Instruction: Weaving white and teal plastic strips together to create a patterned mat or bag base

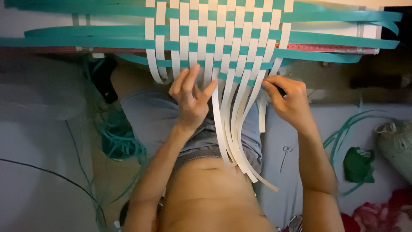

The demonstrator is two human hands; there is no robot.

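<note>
The left hand (191, 99) lies spread, fingers wide, on the near edge of the woven mat (219, 38) just above both hands; the right hand (288, 101) pinches a white strip (257, 92) at that edge; several teal rows look woven, while loose white strips (234, 137) hang unwoven between the hands.

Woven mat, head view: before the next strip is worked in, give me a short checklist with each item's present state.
1. Left hand flat on the white strips, fingers spread: ok.
2. Right hand pinching at the mat's lower right edge: ok.
3. Which strip the right fingers grip: cannot tell.
4. Teal strips lie in even rows across the woven mat: ok.
5. Loose white ends hang free over the lap, untangled: ok.
6. Scissors lie within view by the right forearm: ok.
</note>
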